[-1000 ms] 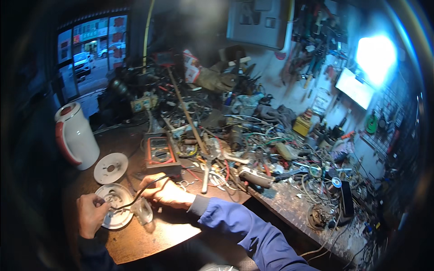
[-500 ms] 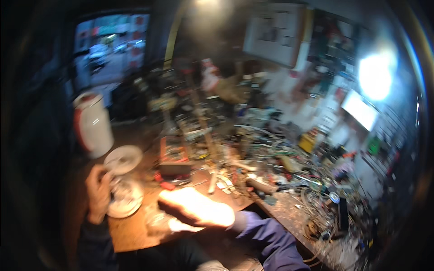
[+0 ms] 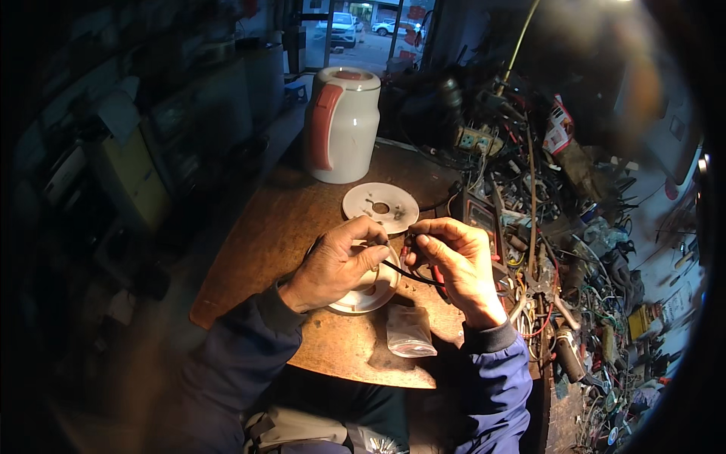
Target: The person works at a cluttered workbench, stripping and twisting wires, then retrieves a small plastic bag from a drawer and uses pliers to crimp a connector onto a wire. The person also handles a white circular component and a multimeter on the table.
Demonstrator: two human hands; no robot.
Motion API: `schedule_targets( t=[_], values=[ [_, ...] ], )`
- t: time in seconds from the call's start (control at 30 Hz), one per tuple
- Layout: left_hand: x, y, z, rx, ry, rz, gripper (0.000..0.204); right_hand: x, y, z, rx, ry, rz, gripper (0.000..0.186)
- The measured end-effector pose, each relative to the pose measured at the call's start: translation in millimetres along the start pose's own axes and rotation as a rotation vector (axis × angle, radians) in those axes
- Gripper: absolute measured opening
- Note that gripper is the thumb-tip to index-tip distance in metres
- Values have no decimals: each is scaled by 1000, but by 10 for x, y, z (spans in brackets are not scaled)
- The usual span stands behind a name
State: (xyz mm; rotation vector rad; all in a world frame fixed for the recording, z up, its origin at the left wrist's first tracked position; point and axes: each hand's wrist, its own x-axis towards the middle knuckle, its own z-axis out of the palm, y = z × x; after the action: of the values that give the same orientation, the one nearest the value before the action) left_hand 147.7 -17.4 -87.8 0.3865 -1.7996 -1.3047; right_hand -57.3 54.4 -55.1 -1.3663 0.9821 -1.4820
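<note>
On your wooden bench point(image 3: 249, 250), a red-handled white jug point(image 3: 355, 144) stands upright toward the far end. Nearer you lie a pale disc point(image 3: 367, 197), a round white dish point(image 3: 364, 306) and a clear plastic bag point(image 3: 409, 330)

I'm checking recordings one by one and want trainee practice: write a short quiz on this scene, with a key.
1. True or false: from the person, the red-handled white jug stands beyond the flat white disc with a centre hole.
2. What thin, flexible thing runs between the left hand and the right hand?
3. Which side of the brown wooden table has the jumbled heap of wires and tools, left or right?

Key: 1. True. 2. A thin black cable. 3. Right.
</note>
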Motion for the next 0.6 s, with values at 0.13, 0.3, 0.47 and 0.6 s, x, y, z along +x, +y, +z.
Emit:
schedule_targets(
  t=[0.13,0.3,0.47,0.6],
  values=[
    [-37,1,93,-194,-51,-114,8,-48,138,-101,74,1,23,19],
    [19,40,195,-133,-119,-135,12,-98,236,-189,249,15,291,23],
    [259,12,221,-160,-170,-112,12,-40,459,-246,339,11,270,23],
    [227,-109,210,-164,-155,-205,17,-45,469,-269,372,25,262,20]
  ],
)
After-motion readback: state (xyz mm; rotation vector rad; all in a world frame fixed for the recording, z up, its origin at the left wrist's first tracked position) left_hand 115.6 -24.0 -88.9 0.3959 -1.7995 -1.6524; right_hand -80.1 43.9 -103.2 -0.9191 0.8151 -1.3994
